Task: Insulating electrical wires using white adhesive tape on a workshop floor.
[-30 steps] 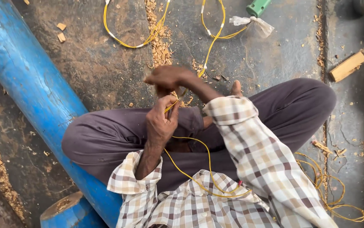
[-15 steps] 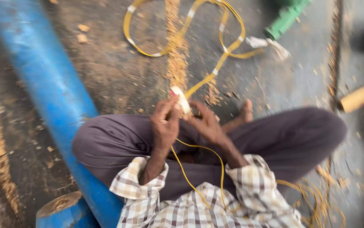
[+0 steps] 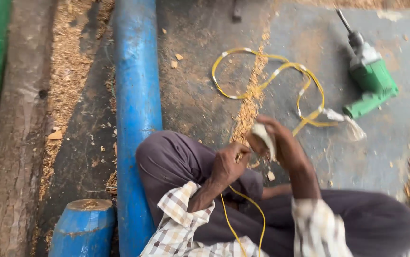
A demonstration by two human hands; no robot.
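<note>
A dusty floor [image 3: 190, 95] strewn with sawdust — a long blue pipe [image 3: 137, 95] at nine o'clock, a green drill [image 3: 371, 81] at two. The left hand [image 3: 228, 164] pinches the yellow wire [image 3: 243, 214]; the right hand [image 3: 274, 138] closes round a pale tape roll [image 3: 263, 135] — both at centre.

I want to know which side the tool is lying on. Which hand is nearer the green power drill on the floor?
Right. The right hand, raised with pale tape on it, is on the side of the green drill; the left hand is lower and farther away, toward the blue pipe.
</note>
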